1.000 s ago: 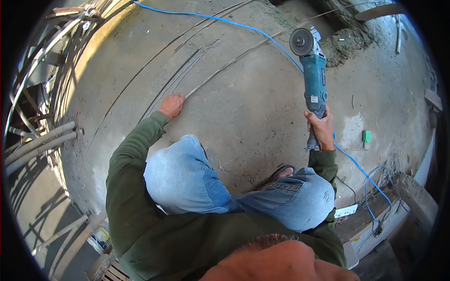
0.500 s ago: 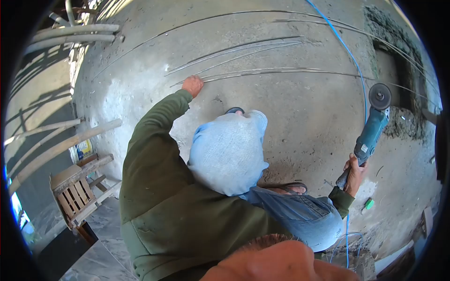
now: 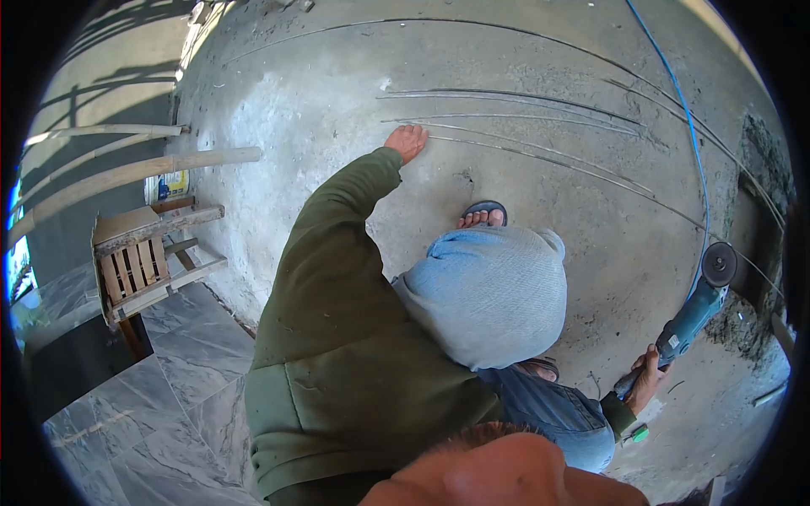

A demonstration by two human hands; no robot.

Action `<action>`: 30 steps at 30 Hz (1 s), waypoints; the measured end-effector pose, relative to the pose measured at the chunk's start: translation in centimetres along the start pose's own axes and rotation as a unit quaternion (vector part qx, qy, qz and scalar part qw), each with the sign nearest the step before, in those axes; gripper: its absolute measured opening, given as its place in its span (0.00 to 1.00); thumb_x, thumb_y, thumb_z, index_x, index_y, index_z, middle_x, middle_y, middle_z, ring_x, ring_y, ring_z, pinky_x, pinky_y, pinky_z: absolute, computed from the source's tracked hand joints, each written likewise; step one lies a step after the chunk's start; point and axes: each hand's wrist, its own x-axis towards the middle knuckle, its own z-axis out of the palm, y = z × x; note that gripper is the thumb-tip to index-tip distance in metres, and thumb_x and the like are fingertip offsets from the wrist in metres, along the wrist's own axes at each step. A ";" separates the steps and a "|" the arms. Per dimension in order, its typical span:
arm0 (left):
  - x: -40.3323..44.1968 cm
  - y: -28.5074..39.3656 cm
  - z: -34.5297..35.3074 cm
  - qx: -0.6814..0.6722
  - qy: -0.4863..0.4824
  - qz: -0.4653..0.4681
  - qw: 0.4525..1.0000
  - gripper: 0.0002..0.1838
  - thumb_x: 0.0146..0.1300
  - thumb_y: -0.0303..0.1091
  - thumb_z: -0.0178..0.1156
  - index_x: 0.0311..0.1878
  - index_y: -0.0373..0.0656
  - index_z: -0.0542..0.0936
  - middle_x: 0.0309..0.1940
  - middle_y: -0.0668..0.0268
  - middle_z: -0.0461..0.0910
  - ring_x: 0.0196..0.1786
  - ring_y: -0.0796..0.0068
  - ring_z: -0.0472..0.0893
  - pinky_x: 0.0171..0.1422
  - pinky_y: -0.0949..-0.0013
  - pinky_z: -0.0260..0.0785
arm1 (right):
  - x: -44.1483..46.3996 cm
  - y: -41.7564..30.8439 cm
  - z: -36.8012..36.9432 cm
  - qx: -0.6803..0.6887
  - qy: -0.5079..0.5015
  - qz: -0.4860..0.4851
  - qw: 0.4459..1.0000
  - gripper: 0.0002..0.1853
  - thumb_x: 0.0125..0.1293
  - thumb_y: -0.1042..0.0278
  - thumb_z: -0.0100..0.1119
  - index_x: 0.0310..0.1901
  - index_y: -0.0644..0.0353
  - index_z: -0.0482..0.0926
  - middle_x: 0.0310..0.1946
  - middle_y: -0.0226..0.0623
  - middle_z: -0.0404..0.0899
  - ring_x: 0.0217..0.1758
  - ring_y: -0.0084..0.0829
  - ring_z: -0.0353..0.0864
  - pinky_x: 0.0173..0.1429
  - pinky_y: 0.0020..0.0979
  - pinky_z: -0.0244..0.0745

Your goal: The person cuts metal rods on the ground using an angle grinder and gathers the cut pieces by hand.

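Note:
In my right hand (image 3: 648, 377) I hold a teal angle grinder (image 3: 689, 327) by its rear handle, fingers wrapped round it. Its round disc (image 3: 720, 264) points away from me, just above the floor. My left arm reaches forward, and my left hand (image 3: 408, 142) is low at the near ends of long thin steel rods (image 3: 540, 155). Its fingers are curled over a rod end, partly hiding it. More thin rods (image 3: 515, 101) lie just beyond that hand. A sandalled foot (image 3: 483, 214) shows ahead of my bent knee.
A blue cable (image 3: 675, 80) runs over the concrete floor (image 3: 523, 194) past the grinder. At right is a rough-edged pit (image 3: 749, 215). On the left stand a slatted wooden stool (image 3: 135, 261), poles (image 3: 135, 177) and a bucket (image 3: 173, 185). A small green object (image 3: 639, 433) lies near my right wrist.
The view has swung, so the floor scene sits turned and further right. My left hand is still at the rod ends, and the grinder stays in my right hand. My front foot shows more.

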 end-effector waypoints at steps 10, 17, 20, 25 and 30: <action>-0.9 -1.4 1.5 -0.061 0.012 -0.103 0.993 0.09 0.62 0.30 0.50 0.43 0.42 0.75 0.41 0.58 0.79 0.45 0.59 0.82 0.48 0.58 0.76 | -0.5 -0.7 0.5 -0.038 -0.010 0.005 0.999 0.20 0.58 0.59 0.69 0.44 0.58 0.72 0.18 0.28 0.70 0.18 0.19 0.67 0.24 0.21 0.60; -1.8 0.5 3.3 -0.219 0.081 -0.326 0.916 0.10 0.63 0.36 0.53 0.41 0.40 0.77 0.39 0.57 0.81 0.42 0.53 0.82 0.45 0.55 0.75 | -0.8 -0.8 0.9 -0.036 -0.021 -0.005 0.999 0.19 0.57 0.60 0.69 0.42 0.60 0.72 0.17 0.29 0.70 0.17 0.20 0.67 0.23 0.23 0.59; -2.1 3.0 2.5 -0.369 0.121 -0.467 0.795 0.14 0.63 0.41 0.58 0.35 0.37 0.77 0.33 0.56 0.82 0.39 0.46 0.81 0.45 0.51 0.73 | -0.7 -1.0 1.3 -0.024 -0.014 -0.017 0.999 0.18 0.56 0.59 0.70 0.39 0.61 0.73 0.17 0.30 0.71 0.15 0.21 0.68 0.21 0.23 0.60; 1.8 4.7 2.6 -0.672 0.190 -0.604 0.383 0.23 0.64 0.45 0.63 0.21 0.36 0.75 0.19 0.58 0.79 0.20 0.65 0.78 0.23 0.63 0.69 | -0.4 -0.5 1.0 -0.022 -0.026 -0.014 0.999 0.18 0.57 0.59 0.70 0.39 0.60 0.73 0.17 0.29 0.71 0.16 0.20 0.68 0.22 0.23 0.60; 3.4 3.1 1.2 -0.672 0.167 -0.651 0.310 0.22 0.64 0.40 0.63 0.21 0.31 0.76 0.17 0.57 0.78 0.14 0.69 0.75 0.16 0.67 0.67 | -0.4 -0.2 1.3 -0.023 -0.032 -0.015 0.999 0.20 0.58 0.59 0.68 0.45 0.59 0.71 0.18 0.27 0.69 0.17 0.19 0.67 0.23 0.22 0.61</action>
